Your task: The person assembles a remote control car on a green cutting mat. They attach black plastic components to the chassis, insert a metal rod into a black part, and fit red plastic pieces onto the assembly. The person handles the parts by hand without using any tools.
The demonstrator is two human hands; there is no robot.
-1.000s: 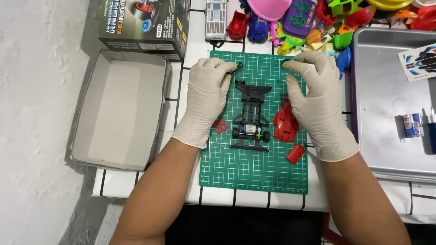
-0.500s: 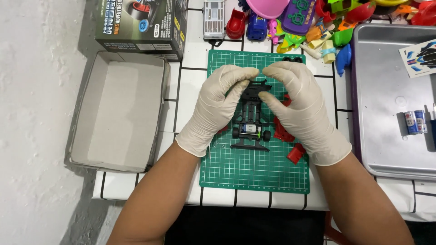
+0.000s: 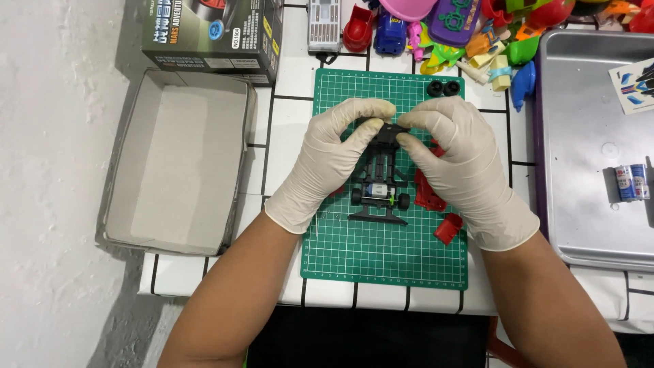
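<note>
Head view, containers: I see an open grey cardboard box tray [image 3: 178, 163] on the left of the bench [image 3: 289, 123], nothing in it. The metal tray [image 3: 586, 197] on the right holds a sticker sheet [image 3: 632, 84] and two small cylinders [image 3: 630, 182].
Chassis: the black toy car chassis [image 3: 381, 178] lies on the green cutting mat [image 3: 385, 255], its far end between my fingertips.
Left grip: my left hand [image 3: 330, 160], in a cream latex glove, pinches the chassis's far end.
Right grip: my right hand [image 3: 456, 167], gloved alike, is closed on the same end.
Loose parts: two black tyres [image 3: 443, 88] at the mat's far edge; red plastic pieces [image 3: 439, 211] right of the chassis.
</note>
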